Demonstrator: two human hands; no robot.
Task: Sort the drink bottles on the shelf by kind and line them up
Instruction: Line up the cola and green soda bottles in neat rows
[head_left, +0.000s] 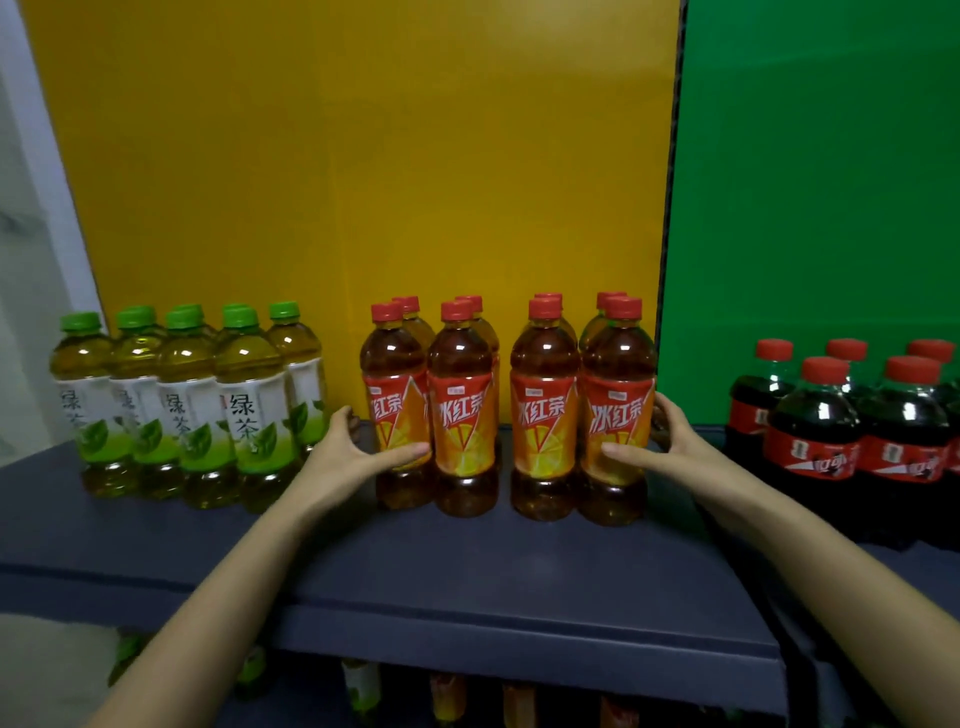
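Eight 冰红茶 bottles (462, 415): left hand (353, 448) grips the leftmost, right hand (662, 441) the rightmost; 绿茶 bottles (245, 410) stand further left.

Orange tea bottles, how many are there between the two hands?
8. Four orange tea bottles stand in the front row on the shelf; four more stand right behind them, showing mostly their red caps. Others may hide farther back.

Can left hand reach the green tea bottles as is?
Probably yes: the left hand is beside the green tea bottles, nothing between, but it grips the leftmost iced tea bottle and must let go first.
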